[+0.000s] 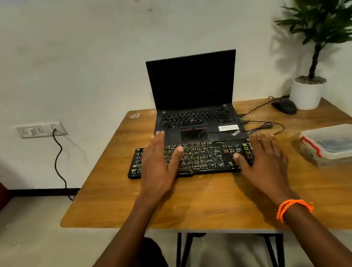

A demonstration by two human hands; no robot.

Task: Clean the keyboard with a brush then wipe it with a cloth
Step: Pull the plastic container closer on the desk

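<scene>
From the head view, we see the flat black plastic keyboard (192, 159) lying on the wooden desk (203, 193) before the black laptop (196, 107). Our left hand (159, 170) and right hand (263, 161) hover spread over its ends, grasping nothing, probably to reposition it; no brush or cloth shows.

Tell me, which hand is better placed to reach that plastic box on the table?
The right hand, probably. It lies open at the keyboard's right end, and the box sits just to its right. The left hand is over the keyboard's left half and would have to cross.
</scene>
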